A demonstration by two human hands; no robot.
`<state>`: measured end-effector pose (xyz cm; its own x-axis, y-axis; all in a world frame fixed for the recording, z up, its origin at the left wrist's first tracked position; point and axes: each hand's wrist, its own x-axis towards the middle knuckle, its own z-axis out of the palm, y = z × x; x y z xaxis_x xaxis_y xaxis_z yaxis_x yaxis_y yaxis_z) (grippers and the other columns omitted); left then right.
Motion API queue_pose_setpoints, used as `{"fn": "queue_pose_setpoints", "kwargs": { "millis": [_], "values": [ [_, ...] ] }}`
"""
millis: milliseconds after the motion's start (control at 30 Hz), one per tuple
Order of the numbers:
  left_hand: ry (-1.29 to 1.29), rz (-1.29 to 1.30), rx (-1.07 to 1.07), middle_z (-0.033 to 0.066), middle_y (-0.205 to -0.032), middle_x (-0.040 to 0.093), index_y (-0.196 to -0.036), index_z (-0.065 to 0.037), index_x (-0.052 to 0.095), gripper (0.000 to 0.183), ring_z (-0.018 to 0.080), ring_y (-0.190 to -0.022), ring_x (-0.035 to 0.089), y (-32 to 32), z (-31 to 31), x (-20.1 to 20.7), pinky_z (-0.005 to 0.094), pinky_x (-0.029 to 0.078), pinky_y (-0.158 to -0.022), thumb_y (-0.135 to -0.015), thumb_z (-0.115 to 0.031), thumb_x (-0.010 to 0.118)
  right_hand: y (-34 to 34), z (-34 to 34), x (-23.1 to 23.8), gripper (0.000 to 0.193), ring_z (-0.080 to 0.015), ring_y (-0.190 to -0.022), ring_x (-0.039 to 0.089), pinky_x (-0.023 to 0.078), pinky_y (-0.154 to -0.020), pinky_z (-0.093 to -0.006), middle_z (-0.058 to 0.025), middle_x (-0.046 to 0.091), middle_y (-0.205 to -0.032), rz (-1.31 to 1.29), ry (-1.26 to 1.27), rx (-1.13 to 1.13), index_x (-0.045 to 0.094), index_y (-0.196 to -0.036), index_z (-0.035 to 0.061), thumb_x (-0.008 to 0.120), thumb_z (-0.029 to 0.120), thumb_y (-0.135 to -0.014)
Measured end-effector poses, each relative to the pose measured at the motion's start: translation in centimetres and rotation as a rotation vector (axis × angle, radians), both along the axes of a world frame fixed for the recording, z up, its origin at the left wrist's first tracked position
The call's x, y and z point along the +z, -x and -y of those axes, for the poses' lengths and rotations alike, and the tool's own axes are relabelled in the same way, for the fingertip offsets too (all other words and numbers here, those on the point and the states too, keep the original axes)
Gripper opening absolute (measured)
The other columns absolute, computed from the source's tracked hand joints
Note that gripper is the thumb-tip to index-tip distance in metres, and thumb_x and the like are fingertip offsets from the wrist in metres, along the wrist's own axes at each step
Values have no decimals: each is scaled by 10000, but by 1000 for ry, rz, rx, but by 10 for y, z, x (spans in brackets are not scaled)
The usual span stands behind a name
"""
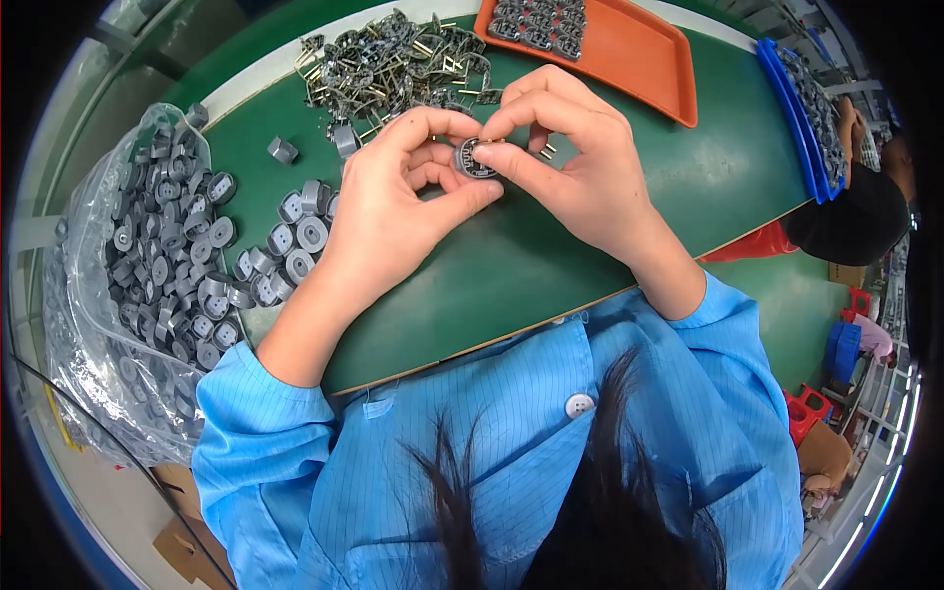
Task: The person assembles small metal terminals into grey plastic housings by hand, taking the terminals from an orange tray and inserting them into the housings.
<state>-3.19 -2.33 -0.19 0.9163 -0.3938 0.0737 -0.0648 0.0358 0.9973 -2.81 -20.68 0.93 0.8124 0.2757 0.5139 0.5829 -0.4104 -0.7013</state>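
Two bare hands meet above a green worktop [713,172]. Fingers of the left hand [403,192] grasp a round grey housing [474,169] by its rim; those of the right hand [580,162] pinch it from the opposite side, the thumb over its dark interior. Brass-coloured pins [549,151] show just right of the fingers, loose or attached, I cannot tell.

Beyond the fingers, a heap of pronged metal parts [403,64] sits near the worktop's pale far edge. Farther right is an orange tray [649,59] with rows of dark parts [539,25]; well right, blue trays [790,113] stand at the worktop's end, another person [855,211] beside them. Left of the fingers lie loose housings [313,233], then a clear plastic bag [74,324] bulging with more. Far to the fingers' right, past the worktop, red stools [806,408] stand on a green floor [787,320].
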Motion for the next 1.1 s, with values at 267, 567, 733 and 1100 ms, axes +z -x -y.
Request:
{"fn": "queue_pose_setpoints", "kwargs": {
  "millis": [267,567,733,1100],
  "values": [
    [-44,199,34,92,-1238,414,-1088,8,595,371,140,-970,584,-2,-1,-2,232,533,-729,-749,103,709,-1,2,7,178,-88,-734,643,552,-699,-226,-63,645,-867,-681,-365,114,635,-921,-16,729,46,-783],
    [-352,503,166,119,-1147,531,-1079,-7,590,377,144,-825,619,10,-1,28,259,536,-671,-738,40,743,3,18,1,186,-74,-762,647,548,-696,-235,-36,667,-792,-309,-228,-22,650,-950,-1,727,60,-792],
    [-1135,598,448,99,-804,635,-1033,-4,605,313,165,-730,625,-35,-78,45,299,501,-622,-812,-187,730,-106,115,-4,212,-87,-798,628,485,-753,-238,-37,698,-853,-217,138,-530,696,-963,24,737,162,-807],
    [-1026,342,438,98,-810,672,-1057,-22,661,226,147,-694,652,-40,-103,17,270,515,-686,-838,-78,655,-168,145,-24,187,-103,-725,621,491,-700,-264,-23,684,-775,-350,365,-717,714,-980,79,681,185,-829]
  ]
}}
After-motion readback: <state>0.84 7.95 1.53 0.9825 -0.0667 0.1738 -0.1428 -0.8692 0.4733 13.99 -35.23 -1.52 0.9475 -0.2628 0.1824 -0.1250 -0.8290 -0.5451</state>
